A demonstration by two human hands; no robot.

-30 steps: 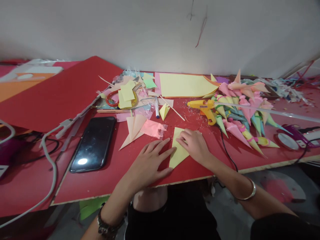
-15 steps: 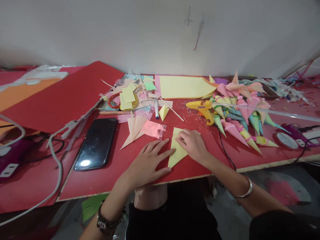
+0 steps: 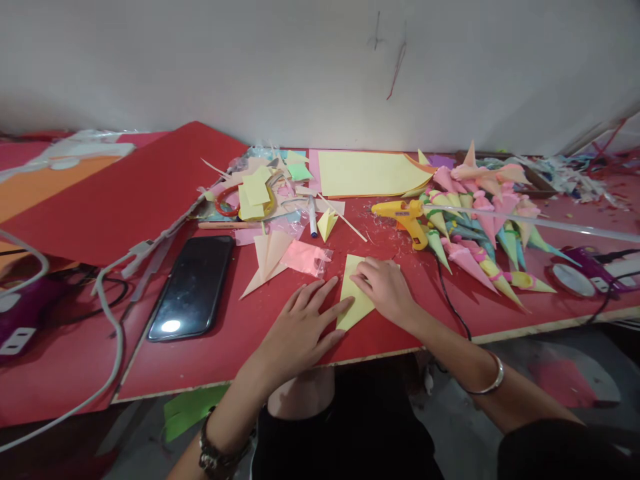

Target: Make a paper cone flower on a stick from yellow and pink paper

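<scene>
A folded piece of pale yellow paper [image 3: 353, 293] lies flat on the red tabletop near its front edge. Spread and flat, the fingers of my left hand [image 3: 305, 327] reach over the paper's left side. My right hand [image 3: 384, 285] is curled on the paper's right part, fingertips pressed down onto it and covering that part. Just beyond my hands lie a pink packet [image 3: 306, 259], peach paper cones [image 3: 270, 257] and a small folded yellow piece [image 3: 327, 225].
A black phone [image 3: 194, 287] lies left. A yellow glue gun [image 3: 403, 219] with a long clear stick sits beside a pile of coloured paper cones [image 3: 483, 213] at right. Yellow sheets [image 3: 373, 172], scissors [image 3: 231, 200] and a marker [image 3: 313, 217] are behind. A white cable [image 3: 113, 320] crosses the left side.
My left hand has shifted slightly right and farther over the paper. My right hand stays in place, pressed on the paper.
</scene>
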